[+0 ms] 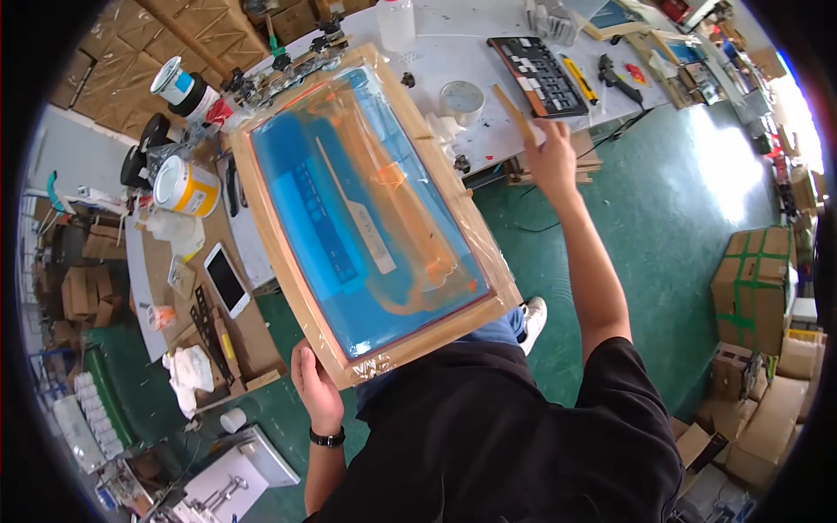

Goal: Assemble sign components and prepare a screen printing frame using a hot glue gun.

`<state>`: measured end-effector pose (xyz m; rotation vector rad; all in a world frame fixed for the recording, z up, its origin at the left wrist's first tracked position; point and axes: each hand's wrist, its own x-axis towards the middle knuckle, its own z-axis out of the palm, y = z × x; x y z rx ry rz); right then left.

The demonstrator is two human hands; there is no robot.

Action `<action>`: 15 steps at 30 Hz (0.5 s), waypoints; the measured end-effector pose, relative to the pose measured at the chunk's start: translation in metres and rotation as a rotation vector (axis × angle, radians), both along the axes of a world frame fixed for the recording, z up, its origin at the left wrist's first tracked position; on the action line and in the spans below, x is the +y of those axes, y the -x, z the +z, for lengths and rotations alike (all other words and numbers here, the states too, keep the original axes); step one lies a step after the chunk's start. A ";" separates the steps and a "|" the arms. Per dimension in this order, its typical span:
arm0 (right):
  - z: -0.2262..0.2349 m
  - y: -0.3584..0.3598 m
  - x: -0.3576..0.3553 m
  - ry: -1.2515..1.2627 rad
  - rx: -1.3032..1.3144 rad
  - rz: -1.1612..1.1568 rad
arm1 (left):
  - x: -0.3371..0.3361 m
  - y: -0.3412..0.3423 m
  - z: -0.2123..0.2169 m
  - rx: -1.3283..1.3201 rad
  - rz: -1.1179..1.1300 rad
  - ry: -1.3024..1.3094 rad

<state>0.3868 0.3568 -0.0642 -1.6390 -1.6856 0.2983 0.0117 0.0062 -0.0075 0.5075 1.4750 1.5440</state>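
Note:
A wood-framed printing screen [362, 218] with blue mesh and smears of orange ink tilts up in front of me. My left hand [319, 388] grips its near left corner, the fingers partly hidden behind the wood. Off to the right, my right hand [554, 157] is closed round the lower end of a flat wooden stick [511, 112]. The stick points up and left toward a round whitish tub [461, 102] on the white table [436, 52], apart from it. A long pale shape with small marks shows in the mesh.
Beyond my right hand lie a black keyboard-like panel [536, 77], a yellow cutter [580, 80] and a black glue gun [617, 80]. Left of the screen are a yellow-white paint can [187, 186] and a phone [227, 281]. Cardboard boxes [751, 288] stand on the green floor at right.

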 end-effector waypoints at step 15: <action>-0.045 -0.017 0.006 -0.094 0.049 -0.191 | -0.008 0.001 0.002 0.150 0.058 0.109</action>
